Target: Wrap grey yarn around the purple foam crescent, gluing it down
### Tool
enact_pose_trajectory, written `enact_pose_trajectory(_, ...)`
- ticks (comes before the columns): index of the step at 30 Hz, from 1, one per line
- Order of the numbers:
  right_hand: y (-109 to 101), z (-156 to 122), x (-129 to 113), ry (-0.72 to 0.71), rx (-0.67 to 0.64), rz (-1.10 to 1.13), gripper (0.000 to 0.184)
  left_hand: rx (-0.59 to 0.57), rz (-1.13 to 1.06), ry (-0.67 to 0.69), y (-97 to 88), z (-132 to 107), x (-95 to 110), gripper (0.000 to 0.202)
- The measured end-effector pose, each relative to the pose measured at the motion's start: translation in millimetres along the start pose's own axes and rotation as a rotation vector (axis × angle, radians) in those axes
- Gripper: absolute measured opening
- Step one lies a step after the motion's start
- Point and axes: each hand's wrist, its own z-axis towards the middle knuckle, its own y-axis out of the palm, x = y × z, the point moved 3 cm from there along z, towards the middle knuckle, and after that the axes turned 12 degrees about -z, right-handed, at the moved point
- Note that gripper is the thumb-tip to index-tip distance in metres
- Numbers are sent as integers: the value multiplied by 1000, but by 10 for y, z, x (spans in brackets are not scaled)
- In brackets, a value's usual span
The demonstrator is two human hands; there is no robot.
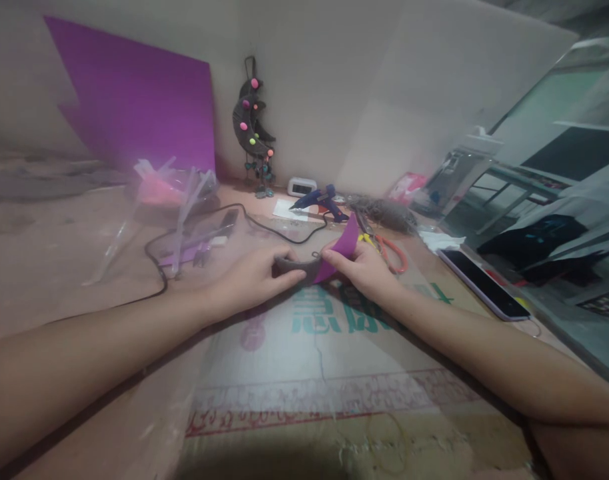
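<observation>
My left hand (257,275) is closed on a dark grey crescent-shaped piece (304,267), gripping it between thumb and fingers. A purple crescent-shaped sheet (345,247) is pinched in my right hand (363,267), its pointed tip upward. The two pieces meet between my hands, the grey one reaching the purple one's lower part. A small loop shows at the grey piece's right end. Both hands are just above a printed cardboard sheet (304,360). Fingers behind the pieces are partly hidden.
A blue glue gun (324,200) lies behind my hands, its black cord running left. Orange-handled pliers (394,255) and a phone (484,283) lie to the right. A decorated moon hanging (249,127) and purple board (149,100) are at the wall. Clear sticks (184,213) lie left.
</observation>
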Motion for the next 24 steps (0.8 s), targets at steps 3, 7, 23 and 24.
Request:
enact_pose_trajectory(3, 8, 2, 16, -5, 15, 11, 31, 8, -16, -15, -5, 11, -15, 26)
enact_pose_trajectory(7, 28, 17, 26, 5, -8, 53, 33, 27, -95, -60, -22, 12, -32, 26)
enact_pose_trajectory(23, 32, 7, -11, -35, -62, -50, 26, 27, -88, -44, -22, 13, -11, 24)
enact_pose_trajectory(24, 40, 10, -6, -34, -73, -39, 27, 31, -117, -56, -23, 12, -17, 25)
